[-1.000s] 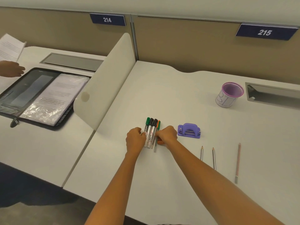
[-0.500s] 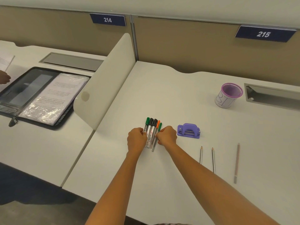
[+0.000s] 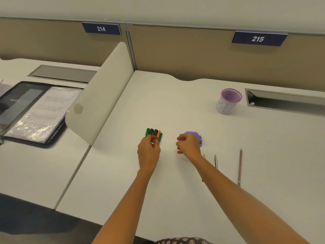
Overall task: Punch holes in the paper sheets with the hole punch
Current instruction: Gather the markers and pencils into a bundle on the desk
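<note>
A small lilac plastic hole punch (image 3: 196, 136) is sitting on the white desk surface (image 3: 175, 103), a little right of centre, low and squat with a rounded top and a darker metal part showing at its right end. Most of its near-left side is being hidden by the right hand (image 3: 189, 145), which is hovering in front of it with fingers curled loosely inward and nothing visibly between them; whether the knuckles are touching the punch cannot be told.

The left hand (image 3: 149, 151) is resting to the left, well apart from the punch, its fingers closing around the lower ends of a tight bundle of marker pens with green, black and orange caps (image 3: 154, 133), whose caps are poking out beyond the fingertips.

To the right of the right forearm, three thin wooden pencils (image 3: 215, 161) are lying roughly parallel on the desk, the outermost one set further apart. Near the back right, a purple-rimmed mesh pen cup wrapped in white paper (image 3: 228, 101) is standing upright.

Beyond a rounded cream divider panel (image 3: 102, 95), on the neighbouring desk, an open black zip folder (image 3: 15, 103) is holding printed paper sheets in a shiny plastic sleeve (image 3: 44, 115).
</note>
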Tool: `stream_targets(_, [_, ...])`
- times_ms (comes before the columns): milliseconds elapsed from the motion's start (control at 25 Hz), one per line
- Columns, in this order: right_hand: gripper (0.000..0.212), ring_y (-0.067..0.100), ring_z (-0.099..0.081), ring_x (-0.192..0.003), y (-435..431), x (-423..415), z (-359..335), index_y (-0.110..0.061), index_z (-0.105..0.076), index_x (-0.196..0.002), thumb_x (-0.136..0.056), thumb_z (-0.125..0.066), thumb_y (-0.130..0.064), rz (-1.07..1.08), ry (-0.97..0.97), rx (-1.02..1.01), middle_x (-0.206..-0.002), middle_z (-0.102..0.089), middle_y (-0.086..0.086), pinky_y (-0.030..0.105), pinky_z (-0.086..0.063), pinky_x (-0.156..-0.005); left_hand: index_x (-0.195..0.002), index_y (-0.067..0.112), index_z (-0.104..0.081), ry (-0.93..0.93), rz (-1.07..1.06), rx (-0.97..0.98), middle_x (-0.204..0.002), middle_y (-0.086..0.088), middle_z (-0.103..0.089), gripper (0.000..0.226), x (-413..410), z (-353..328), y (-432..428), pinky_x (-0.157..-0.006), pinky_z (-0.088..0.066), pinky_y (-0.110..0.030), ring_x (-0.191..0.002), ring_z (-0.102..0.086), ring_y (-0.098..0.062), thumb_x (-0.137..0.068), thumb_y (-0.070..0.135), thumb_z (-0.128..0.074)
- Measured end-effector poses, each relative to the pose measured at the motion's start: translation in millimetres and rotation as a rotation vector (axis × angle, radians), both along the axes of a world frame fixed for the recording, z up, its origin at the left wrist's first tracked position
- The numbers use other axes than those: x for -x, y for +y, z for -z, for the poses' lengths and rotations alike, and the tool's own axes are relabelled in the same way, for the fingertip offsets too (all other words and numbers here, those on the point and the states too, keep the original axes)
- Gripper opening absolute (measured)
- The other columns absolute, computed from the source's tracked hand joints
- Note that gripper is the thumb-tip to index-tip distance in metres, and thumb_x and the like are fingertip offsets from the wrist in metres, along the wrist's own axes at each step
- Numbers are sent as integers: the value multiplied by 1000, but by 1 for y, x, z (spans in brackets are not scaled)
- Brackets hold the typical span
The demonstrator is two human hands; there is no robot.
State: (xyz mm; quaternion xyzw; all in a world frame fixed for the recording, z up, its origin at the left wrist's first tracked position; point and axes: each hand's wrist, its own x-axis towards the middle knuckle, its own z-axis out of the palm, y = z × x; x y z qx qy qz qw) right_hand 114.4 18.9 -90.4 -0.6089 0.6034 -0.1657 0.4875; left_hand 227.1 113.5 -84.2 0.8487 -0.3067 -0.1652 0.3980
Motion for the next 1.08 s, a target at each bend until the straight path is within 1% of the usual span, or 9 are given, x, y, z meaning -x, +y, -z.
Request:
stream_targets(80, [24, 29, -69, -66, -10, 39, -3, -6, -70, -97, -80, -55, 0, 60, 81, 82, -94, -68, 7, 35, -60, -62, -100, 13, -68, 49, 124, -48, -96, -1, -71, 17, 27, 1, -6, -73, -49, -26, -82, -64, -17, -91, 21, -56])
stream_targets(120, [24, 31, -70, -67, -15, 61, -2, -10, -70, -97, -80, -55, -4, 82, 163, 118, -95, -69, 5, 34, -59, -65, -98, 13, -68, 67, 205, -96, -95, -1, -72, 17, 42, 4, -9, -72, -48, -26, -82, -64, -16, -89, 25, -59])
stream_targets(200, [21, 33, -69, -77, -22, 107, 3, -10, -69, -98, -80, -59, -10, 133, 319, 150, -99, -70, 8, 32, -55, -73, -99, 13, -69, 98, 346, -226, -96, -1, -71, 25, 70, 9, -13, -73, -47, -26, -88, -65, -17, -87, 34, -62])
stream_targets(280, [18, 31, -63, -82, -24, 151, 8, -6, -65, -98, -82, -63, -15, 172, 442, 127, -101, -68, 12, 30, -46, -69, -102, 13, -68, 105, 411, -306, -99, -2, -70, 28, 93, 15, -16, -73, -44, -25, -92, -65, -19, -86, 37, -63])
stream_targets(400, [37, 31, -59, -84, -16, 196, 16, -2, -57, -99, -79, -73, -29, 204, 539, 53, -102, -62, 15, 32, -43, -64, -99, 13, -67, 67, 441, -326, -100, -3, -70, 24, 121, 21, -19, -72, -45, -26, -93, -65, -21, -87, 33, -63])
stream_targets(480, [41, 32, -62, -89, -11, 205, 20, -3, -55, -103, -79, -74, -30, 217, 526, 20, -103, -61, 15, 32, -44, -64, -98, 13, -68, 60, 467, -326, -99, -4, -71, 22, 137, 21, -21, -75, -48, -29, -91, -66, -22, -86, 31, -64])
stream_targets(640, [18, 29, -65, -82, 5, 198, 21, -5, -61, -100, -83, -63, -13, 132, 512, 14, -97, -68, 12, 30, -50, -64, -97, 9, -71, 22, 518, -370, -99, -8, -72, 21, 169, 22, -25, -79, -53, -31, -92, -68, -27, -87, 26, -64])
stream_targets(880, [14, 28, -68, -82, 38, 170, 26, -7, -69, -93, -84, -59, -10, -18, 411, -1, -92, -72, 11, 34, -57, -72, -90, 6, -65, 5, 437, -463, -98, -14, -70, 14, 196, 27, -30, -71, -50, -33, -90, -67, -32, -88, 13, -53])
stream_targets(1080, [19, 23, -61, -73, 31, 172, 22, -8, -76, -96, -85, -60, -8, -36, 290, -83, -95, -74, 12, 29, -50, -67, -94, 4, -67, 147, 344, -441, -97, -14, -71, 24, 201, 27, -33, -72, -51, -32, -89, -68, -33, -89, 26, -58])
